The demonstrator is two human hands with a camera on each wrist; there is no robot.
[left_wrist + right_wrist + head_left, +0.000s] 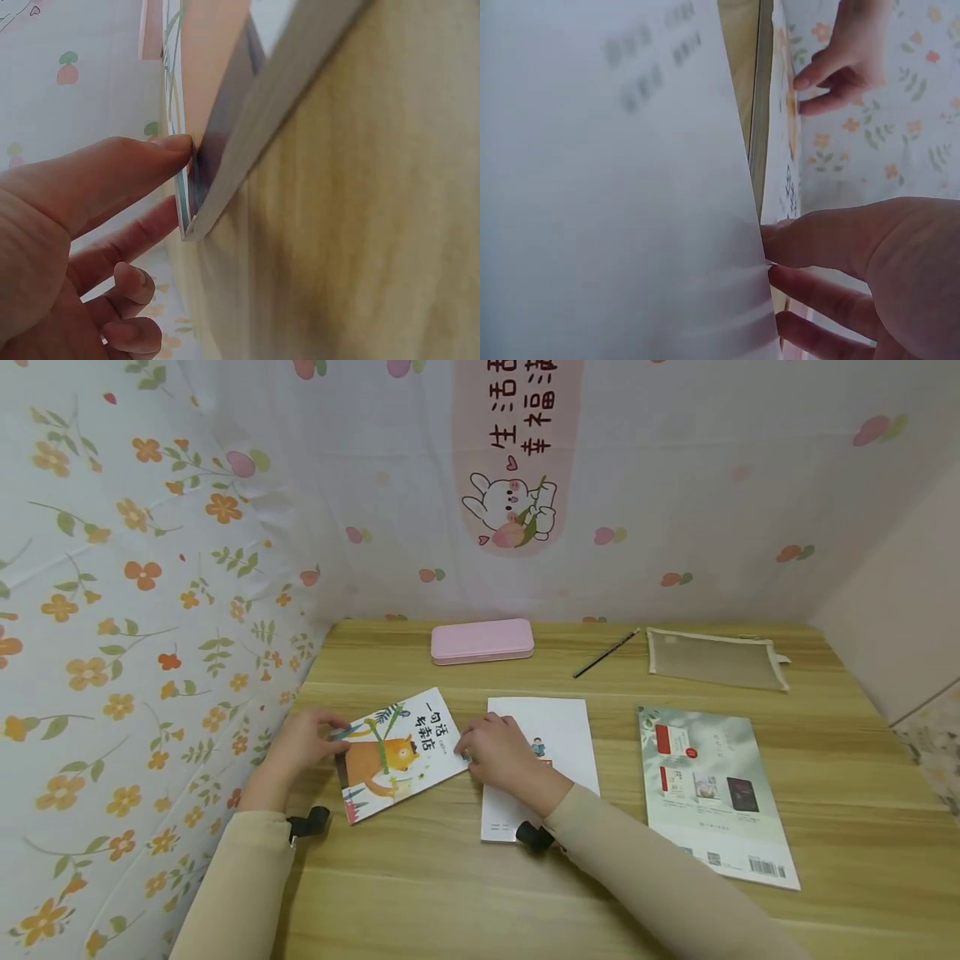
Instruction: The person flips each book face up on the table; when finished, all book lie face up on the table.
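While both hands work its opposite edges, the picture book [396, 753] with the orange animal on its cover lies flat on the counter [450, 893], left of centre in the head view. Its long axis runs from lower left to upper right of the frame, and the title end points toward the upper right.

At the book's left edge, the left hand [300, 745] pinches the cover, thumb on top; the left wrist view shows the thumb tip [169, 146] pressed on the cover's corner, which is raised slightly off the wood. At the book's right edge, the right hand [498, 753] has its fingers curled on the edge, and it also rests over a white booklet [551, 731] just beside the book.

Toward the left the book nearly reaches the counter's edge by the flowered curtain [112, 610]. Bare wood lies open below it. A pink case [482, 640] sits well apart above, with a pencil [606, 653], a mesh pouch [716, 658] and a green-covered book [712, 789] to the right.
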